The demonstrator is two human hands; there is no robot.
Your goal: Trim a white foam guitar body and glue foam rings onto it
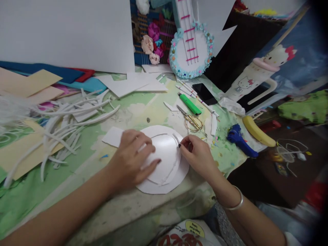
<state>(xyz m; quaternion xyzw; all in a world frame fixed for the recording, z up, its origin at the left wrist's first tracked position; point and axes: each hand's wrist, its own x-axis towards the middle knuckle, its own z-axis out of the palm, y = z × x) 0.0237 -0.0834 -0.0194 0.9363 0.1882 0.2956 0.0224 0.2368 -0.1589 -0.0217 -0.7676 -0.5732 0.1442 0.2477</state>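
A round white foam disc (176,176) lies at the table's near edge, with a smaller white circle (165,153) on top of it. My left hand (134,155) lies flat on the smaller circle, fingers stretched out and pressing it down. My right hand (196,153) pinches a thin white foam strip (176,139) at the circle's right rim, where the strip curves along the edge.
Gold-handled scissors (191,120), a green cutter (189,104), a black phone (204,93) and a blue glue gun (239,139) lie to the right. A banana (257,131) sits at the table edge. Several white foam strips (64,126) pile up at left. A foam guitar (191,48) stands behind.
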